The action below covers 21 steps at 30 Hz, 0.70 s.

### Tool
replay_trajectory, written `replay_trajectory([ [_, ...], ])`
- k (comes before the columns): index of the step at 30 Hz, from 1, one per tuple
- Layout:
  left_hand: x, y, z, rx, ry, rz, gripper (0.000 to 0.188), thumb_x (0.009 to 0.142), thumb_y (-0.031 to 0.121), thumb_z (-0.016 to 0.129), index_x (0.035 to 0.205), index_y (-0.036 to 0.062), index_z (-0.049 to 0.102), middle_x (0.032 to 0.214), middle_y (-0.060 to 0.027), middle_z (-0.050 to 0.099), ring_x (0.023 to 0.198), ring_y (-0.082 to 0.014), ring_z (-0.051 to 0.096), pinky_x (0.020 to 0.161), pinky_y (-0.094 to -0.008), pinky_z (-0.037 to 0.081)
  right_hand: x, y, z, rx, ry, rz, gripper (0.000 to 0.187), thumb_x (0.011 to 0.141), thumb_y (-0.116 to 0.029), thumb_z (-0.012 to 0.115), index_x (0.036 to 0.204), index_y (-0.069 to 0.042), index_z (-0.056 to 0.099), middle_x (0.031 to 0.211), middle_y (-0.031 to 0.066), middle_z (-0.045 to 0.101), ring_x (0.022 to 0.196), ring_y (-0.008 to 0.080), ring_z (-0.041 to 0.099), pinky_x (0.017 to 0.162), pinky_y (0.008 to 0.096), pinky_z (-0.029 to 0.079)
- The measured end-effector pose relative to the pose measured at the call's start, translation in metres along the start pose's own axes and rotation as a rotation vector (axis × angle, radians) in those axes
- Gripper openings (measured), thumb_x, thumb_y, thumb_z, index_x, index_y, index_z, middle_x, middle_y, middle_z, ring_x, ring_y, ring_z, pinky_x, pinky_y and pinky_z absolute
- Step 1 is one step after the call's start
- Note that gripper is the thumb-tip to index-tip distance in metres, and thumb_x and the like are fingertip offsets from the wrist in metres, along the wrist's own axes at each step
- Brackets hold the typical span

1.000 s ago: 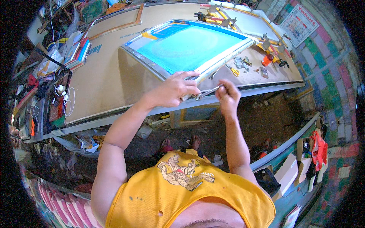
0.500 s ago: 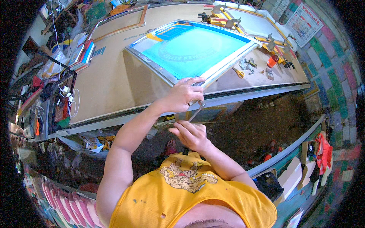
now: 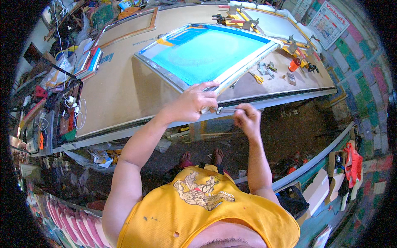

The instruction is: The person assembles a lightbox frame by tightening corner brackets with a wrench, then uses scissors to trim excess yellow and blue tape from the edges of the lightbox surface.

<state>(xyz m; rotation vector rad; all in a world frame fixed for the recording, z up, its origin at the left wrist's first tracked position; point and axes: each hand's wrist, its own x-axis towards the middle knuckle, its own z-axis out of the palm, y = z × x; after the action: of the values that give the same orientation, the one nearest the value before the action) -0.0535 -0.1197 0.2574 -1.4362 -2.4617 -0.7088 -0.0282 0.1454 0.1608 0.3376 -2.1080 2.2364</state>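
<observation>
A screen printing frame (image 3: 242, 76) with bright turquoise mesh is tilted over the table, its near corner pointing toward me. My left hand (image 3: 193, 103) is closed round that corner, thumb side up. Just under those fingers sits a small metal fitting (image 3: 205, 110), mostly covered by the hand. A slim metal wrench (image 3: 228, 110) reaches sideways from the fitting, its ring-like end at the fitting. The wrench's other end is pinched in my right hand (image 3: 248, 120), which is held out past the table's front edge.
Yellow scissors (image 3: 259, 78), loose metal parts (image 3: 266, 70) and a red-orange cup (image 3: 294, 64) lie right of the frame. Yellow bar clamps (image 3: 297, 51) stand behind them. A bare wooden frame (image 3: 128, 31) and stacked books (image 3: 90, 62) rest on the table's left side.
My right hand has swung right and upward with the wrench, which has turned from slanting to nearly level. The left hand and screen frame have shifted slightly left.
</observation>
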Motion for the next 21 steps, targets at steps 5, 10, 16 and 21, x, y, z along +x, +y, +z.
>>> replay_trajectory([
  [5, 0.007, 0.014, 0.029, 0.070, -0.030, 0.007, 0.026, 0.071, 0.003, 0.066, 0.094, 0.0133, 0.067, 0.107, -0.0018, 0.063, 0.137, -0.0308, 0.043, 0.096, -0.0512, 0.043, 0.037, -0.060, 0.009, 0.235, 0.214, -0.039, 0.015, 0.088, -0.003, 0.070, 0.102, 0.002, 0.070, 0.074, 0.0014, 0.063, 0.057, 0.0073, 0.056, 0.048, 0.0219, 0.043],
  [10, 0.008, 0.015, 0.047, -0.002, 0.047, -0.090, 0.023, 0.073, 0.009, 0.067, 0.095, 0.0149, 0.067, 0.108, -0.0019, 0.063, 0.137, -0.0301, 0.044, 0.097, -0.0513, 0.044, 0.006, -0.103, 0.073, -0.539, 0.211, -0.475, 0.019, 0.088, 0.005, 0.065, 0.107, 0.006, 0.067, 0.084, 0.0105, 0.070, 0.059, 0.0153, 0.062, 0.054, 0.0270, 0.050],
  [16, 0.017, 0.003, 0.034, 0.048, 0.063, -0.070, 0.021, 0.071, 0.004, 0.067, 0.087, 0.0181, 0.068, 0.109, 0.0027, 0.065, 0.138, -0.0270, 0.043, 0.099, -0.0519, 0.043, -0.071, -0.055, 0.116, -0.636, 0.022, -0.820, 0.018, 0.086, -0.004, 0.071, 0.102, 0.001, 0.070, 0.086, 0.0138, 0.071, 0.075, 0.0280, 0.072, 0.064, 0.0336, 0.058],
  [21, 0.015, 0.005, 0.018, 0.021, 0.120, -0.021, 0.022, 0.067, 0.006, 0.072, 0.086, 0.0146, 0.067, 0.101, -0.0002, 0.067, 0.136, -0.0314, 0.048, 0.101, -0.0472, 0.045, -0.073, 0.020, 0.068, -0.616, 0.019, -0.934, 0.015, 0.085, 0.007, 0.068, 0.097, 0.001, 0.064, 0.095, 0.0209, 0.072, 0.089, 0.0344, 0.074, 0.079, 0.0414, 0.061],
])
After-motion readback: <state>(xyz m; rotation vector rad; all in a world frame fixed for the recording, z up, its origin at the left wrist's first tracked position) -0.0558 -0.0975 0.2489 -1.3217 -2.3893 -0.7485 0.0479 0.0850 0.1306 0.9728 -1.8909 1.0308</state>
